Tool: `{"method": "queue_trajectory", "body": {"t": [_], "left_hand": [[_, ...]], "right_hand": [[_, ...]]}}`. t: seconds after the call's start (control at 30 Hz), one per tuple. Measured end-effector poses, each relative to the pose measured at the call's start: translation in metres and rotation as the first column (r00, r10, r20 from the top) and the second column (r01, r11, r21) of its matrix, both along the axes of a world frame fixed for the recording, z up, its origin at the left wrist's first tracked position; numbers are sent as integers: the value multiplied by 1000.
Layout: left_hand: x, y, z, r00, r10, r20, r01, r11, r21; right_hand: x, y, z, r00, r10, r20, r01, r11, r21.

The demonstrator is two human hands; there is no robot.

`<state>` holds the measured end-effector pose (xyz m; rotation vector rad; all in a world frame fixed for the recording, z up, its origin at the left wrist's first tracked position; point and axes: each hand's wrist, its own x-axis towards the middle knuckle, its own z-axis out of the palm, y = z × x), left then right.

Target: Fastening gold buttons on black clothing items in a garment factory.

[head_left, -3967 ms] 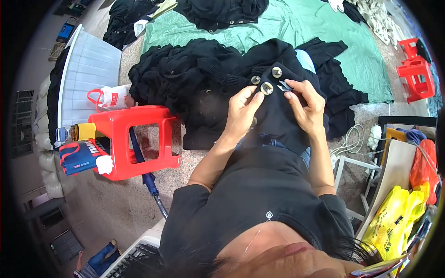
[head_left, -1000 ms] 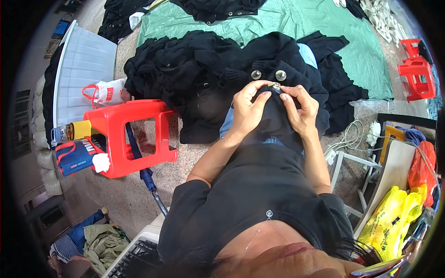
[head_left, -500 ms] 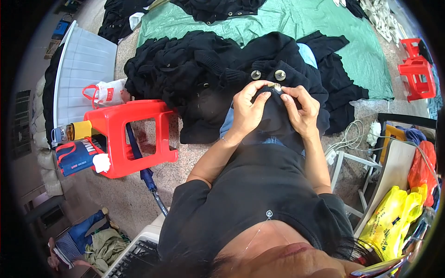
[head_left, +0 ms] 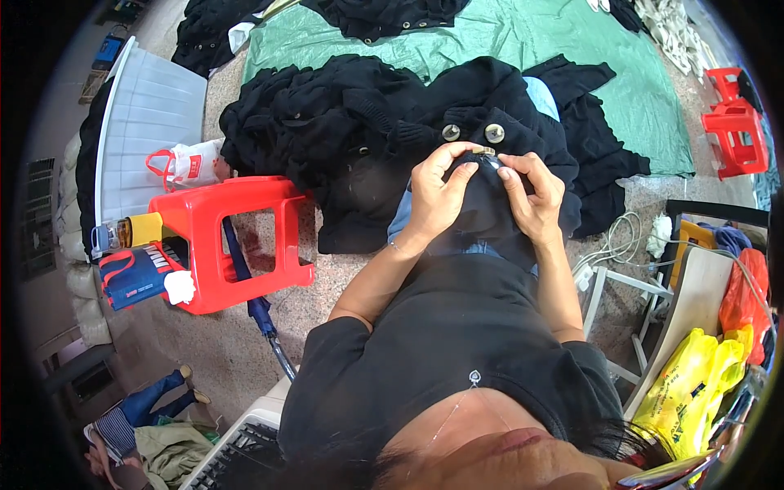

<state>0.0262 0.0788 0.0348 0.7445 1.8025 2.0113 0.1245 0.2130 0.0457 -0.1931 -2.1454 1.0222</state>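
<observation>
A black knit cardigan (head_left: 498, 90) is bunched across my lap, with two large pale round buttons (head_left: 494, 133) showing just beyond my fingers. My left hand (head_left: 438, 194) is closed in a pinch on the cardigan's edge, its index fingertip against a pale button (head_left: 483, 150) standing up on edge. Close beside it, my right hand (head_left: 536, 196) pinches the same dark cloth between thumb and index finger. A small whitish bit shows between the two hands, too small to name.
More black garments (head_left: 318, 114) are heaped to the left, on and beside a green sheet (head_left: 572, 33). A red stool (head_left: 196, 245) at my left bears a bottle and a blue pack. Right of me are a cable (head_left: 629, 233), a table (head_left: 698, 302) and a yellow bag (head_left: 686, 384).
The button between my fingers has tilted more edge-on, and my right fingertips have shifted slightly. At the lower left, another person's legs and clothes have moved.
</observation>
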Motion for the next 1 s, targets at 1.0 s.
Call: {"method": "queue_trajectory", "body": {"t": [1.0], "left_hand": [[3,1,1,991,61,-121,-67,997,-42]], "right_hand": [[2,-2,3,999,-50,10,49,996,71]]}}
